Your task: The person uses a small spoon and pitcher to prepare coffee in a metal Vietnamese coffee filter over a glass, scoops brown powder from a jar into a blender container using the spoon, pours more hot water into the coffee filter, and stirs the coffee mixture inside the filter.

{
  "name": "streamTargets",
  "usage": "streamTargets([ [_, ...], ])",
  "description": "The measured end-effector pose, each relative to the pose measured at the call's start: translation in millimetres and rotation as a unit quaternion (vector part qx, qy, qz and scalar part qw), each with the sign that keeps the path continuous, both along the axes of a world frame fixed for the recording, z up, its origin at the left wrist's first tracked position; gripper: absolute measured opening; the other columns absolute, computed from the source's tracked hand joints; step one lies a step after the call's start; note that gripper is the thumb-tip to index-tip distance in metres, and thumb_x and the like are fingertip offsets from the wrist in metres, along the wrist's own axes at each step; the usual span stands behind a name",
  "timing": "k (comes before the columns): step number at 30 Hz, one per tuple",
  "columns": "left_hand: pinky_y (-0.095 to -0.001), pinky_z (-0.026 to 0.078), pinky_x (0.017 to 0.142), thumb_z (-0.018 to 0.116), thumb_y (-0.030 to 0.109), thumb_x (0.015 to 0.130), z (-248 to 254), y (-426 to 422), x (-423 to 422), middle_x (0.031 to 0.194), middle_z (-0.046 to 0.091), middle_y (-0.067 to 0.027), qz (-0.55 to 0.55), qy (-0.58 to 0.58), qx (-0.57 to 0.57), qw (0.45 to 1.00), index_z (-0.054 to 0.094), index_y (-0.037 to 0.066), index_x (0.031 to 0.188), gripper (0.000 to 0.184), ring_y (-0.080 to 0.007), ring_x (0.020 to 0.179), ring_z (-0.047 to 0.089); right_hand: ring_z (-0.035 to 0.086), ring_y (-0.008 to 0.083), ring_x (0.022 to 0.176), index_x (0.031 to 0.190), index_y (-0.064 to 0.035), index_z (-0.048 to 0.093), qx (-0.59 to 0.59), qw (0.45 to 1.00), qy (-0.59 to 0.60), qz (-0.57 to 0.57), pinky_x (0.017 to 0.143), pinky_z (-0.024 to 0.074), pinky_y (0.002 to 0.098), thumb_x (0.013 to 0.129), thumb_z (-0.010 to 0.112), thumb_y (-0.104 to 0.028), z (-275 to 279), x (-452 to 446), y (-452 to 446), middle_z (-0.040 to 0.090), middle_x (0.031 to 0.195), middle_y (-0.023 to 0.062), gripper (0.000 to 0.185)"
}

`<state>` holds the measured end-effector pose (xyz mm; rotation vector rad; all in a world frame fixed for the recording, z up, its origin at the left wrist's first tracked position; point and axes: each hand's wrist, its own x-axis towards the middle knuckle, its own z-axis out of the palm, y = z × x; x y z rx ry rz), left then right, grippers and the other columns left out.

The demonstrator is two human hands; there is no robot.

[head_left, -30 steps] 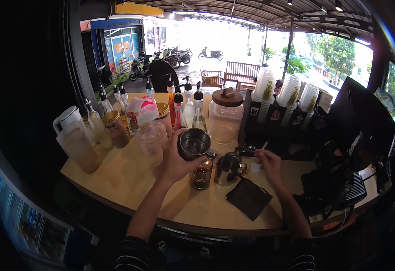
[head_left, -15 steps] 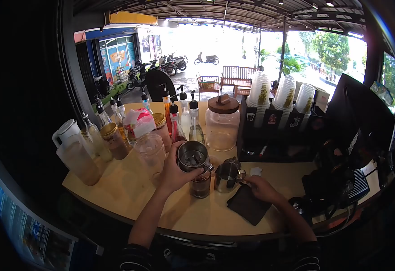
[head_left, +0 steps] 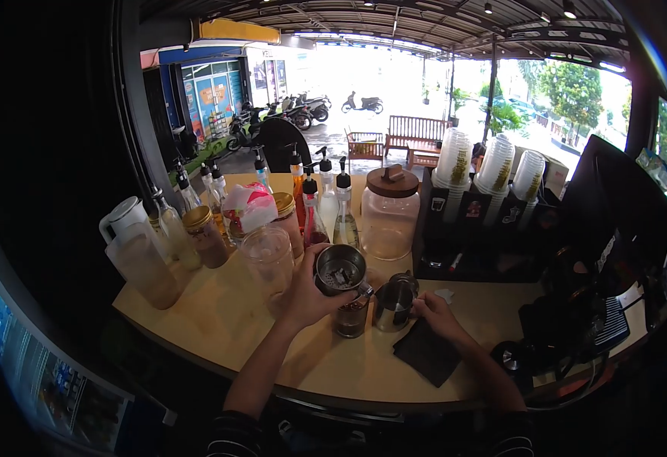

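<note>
A stainless steel pitcher [head_left: 341, 269] is in my left hand [head_left: 310, 293], the fingers wrapped around its side. Its open mouth faces me, and some dark and light patches show inside. Below it on the counter is a glass [head_left: 350, 320] with dark reddish-brown contents, its top partly covered by the pitcher. Just right of the glass is a second steel pitcher [head_left: 393, 306]. My right hand [head_left: 436, 314] is closed on the handle side of that pitcher. Under my right wrist lies a dark folded cloth [head_left: 427, 354].
Left on the counter [head_left: 211, 327] are a clear plastic jug [head_left: 267, 266], a tall pitcher [head_left: 144, 266], lidded jars and several pump bottles. Behind my hands is a large wooden-lidded jar [head_left: 389, 217]. Stacked plastic cups [head_left: 493, 167] top a black organizer [head_left: 474, 244]; a dark screen [head_left: 615, 206] is at right.
The whole view has shifted, so the scene sits slightly further right. Both hands keep their holds on the two pitchers, with little other visible movement.
</note>
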<state>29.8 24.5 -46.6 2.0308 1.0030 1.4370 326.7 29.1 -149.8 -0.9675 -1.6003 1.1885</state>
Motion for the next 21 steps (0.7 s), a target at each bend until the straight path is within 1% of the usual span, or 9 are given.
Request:
streamTargets([
  [2,-0.0335,0.046,0.096,0.086,0.011,0.059,0.5,-0.4,-0.9,0.115,0.057,-0.01,0.008,0.008,0.004,1.0,0.04,0.006,0.124,0.08,-0.0196,0.11,0.057,0.048,0.004,0.07,0.088,-0.0058,0.054,0.024,0.998,0.049,-0.021,0.065,0.0421,0.0208,0.098,0.051,-0.023,-11.6,-1.4,6.6,0.051,0.074,-0.0044,0.02],
  [5,-0.0332,0.046,0.096,0.086,0.012,0.06,0.7,0.6,-3.2,0.117,0.057,-0.011,0.002,0.018,0.01,1.0,0.039,0.006,0.125,0.08,-0.0199,0.112,0.056,0.041,0.003,0.065,0.082,-0.0073,0.05,0.02,0.996,0.028,-0.078,0.06,0.0373,0.0202,0.098,0.051,-0.023,8.0,-8.7,-0.5,0.046,0.071,-0.006,0.022],
  [9,-0.0349,0.046,0.095,0.087,0.016,0.059,-0.4,-0.4,-3.3,0.115,0.057,-0.0115,0.042,0.04,0.037,0.998,0.041,0.006,0.124,0.08,-0.0216,0.11,0.057,0.041,0.0025,0.066,0.081,-0.0077,0.049,-0.018,0.993,0.091,-0.072,0.06,0.0347,0.0199,0.098,0.052,-0.023,41.5,-9.5,-4.4,0.047,0.072,-0.0062,0.023],
  [11,-0.0371,0.046,0.093,0.088,0.02,0.057,5.8,-5.2,-1.8,0.114,0.057,-0.0125,0.078,0.082,0.091,0.989,0.045,0.006,0.122,0.079,-0.0245,0.109,0.057,0.04,0.0017,0.067,0.08,-0.008,0.048,0.086,0.99,0.074,-0.083,0.06,0.0339,0.0191,0.097,0.055,-0.021,64.8,-8.8,-1.9,0.045,0.071,-0.0065,0.022],
  [12,-0.0371,0.046,0.093,0.088,0.02,0.057,7.2,-6.0,-0.7,0.114,0.057,-0.0125,0.078,0.081,0.091,0.989,0.045,0.006,0.122,0.079,-0.0245,0.109,0.057,0.04,0.0017,0.067,0.08,-0.008,0.048,0.086,0.99,0.073,-0.083,0.06,0.0339,0.0191,0.097,0.055,-0.021,75.0,-8.5,0.1,0.045,0.071,-0.0065,0.022],
  [16,-0.0428,0.038,0.099,0.087,0.028,0.056,10.3,-10.3,0.8,0.114,0.057,-0.0116,0.101,0.113,0.118,0.981,0.046,0.008,0.122,0.08,-0.0292,0.111,0.055,0.036,0.0004,0.066,0.079,-0.0074,0.047,0.134,0.984,0.088,-0.08,0.058,0.0309,0.0183,0.095,0.058,-0.017,117.4,-17.5,1.5,0.043,0.07,-0.0071,0.022],
  [18,-0.0452,0.034,0.103,0.087,0.031,0.056,12.7,-12.3,2.2,0.115,0.056,-0.0111,0.111,0.137,0.135,0.975,0.046,0.009,0.123,0.081,-0.0302,0.112,0.054,0.035,-0.0004,0.063,0.078,-0.0064,0.047,0.133,0.985,0.039,-0.102,0.055,0.0299,0.0178,0.094,0.059,-0.016,134.7,-21.9,0.8,0.042,0.068,-0.0077,0.022],
  [20,-0.0502,0.025,0.107,0.085,0.036,0.057,14.3,-15.1,3.1,0.116,0.057,-0.0093,0.118,0.169,0.123,0.971,0.046,0.011,0.125,0.082,-0.0282,0.114,0.054,0.034,-0.0009,0.061,0.078,-0.0053,0.047,0.154,0.981,0.009,-0.117,0.052,0.0298,0.0187,0.093,0.06,-0.015,149.5,-30.0,0.9,0.041,0.066,-0.008,0.022],
  [21,-0.0502,0.025,0.107,0.085,0.036,0.057,14.3,-15.9,3.7,0.116,0.057,-0.0093,0.117,0.168,0.122,0.971,0.046,0.011,0.125,0.082,-0.0282,0.114,0.054,0.035,-0.0008,0.06,0.079,-0.0047,0.048,0.17,0.978,-0.011,-0.118,0.051,0.0305,0.0193,0.092,0.06,-0.015,154.9,-33.8,1.4,0.041,0.065,-0.0075,0.021],
])
